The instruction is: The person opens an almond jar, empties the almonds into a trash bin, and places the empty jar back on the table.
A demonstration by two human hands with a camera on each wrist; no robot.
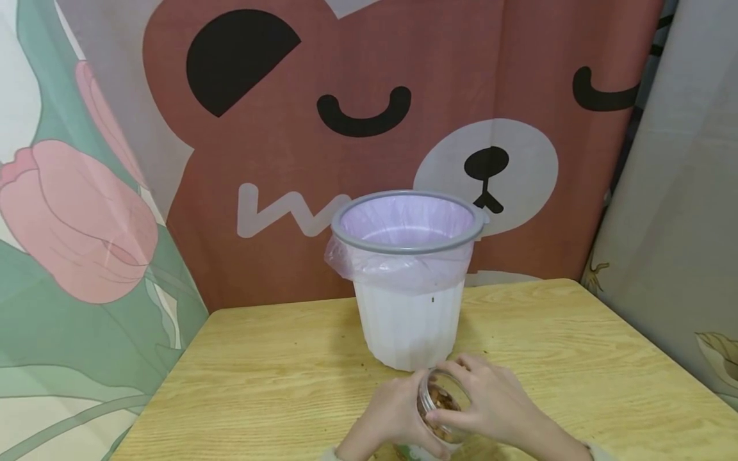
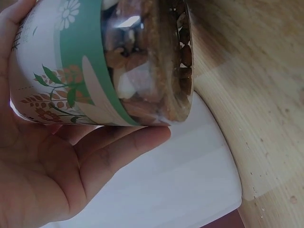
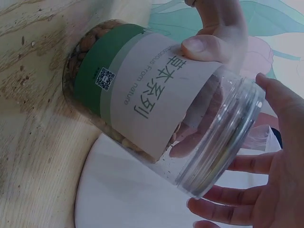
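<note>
A clear jar [image 1: 441, 410] of brown nuts, almond-like in the right wrist view, is tilted in front of the bin, above the tabletop. Its green and white label [image 3: 142, 85] carries printed characters and a QR code; plant drawings show in the left wrist view. My left hand [image 1: 394, 410] grips the jar's body, thumb on the label in the right wrist view. Around the ridged mouth end [image 3: 223, 137], my right hand [image 1: 498, 400] spreads its thumb and fingers and holds the rim. Whether a clear lid sits there I cannot tell.
A white bin [image 1: 409, 320] with a grey rim and a pale purple liner bag [image 1: 403, 269] stands just beyond my hands. Small brown crumbs [image 3: 21, 80] dot the wooden table [image 1: 259, 371]. Printed curtains [image 1: 288, 160] hang behind it and at both sides.
</note>
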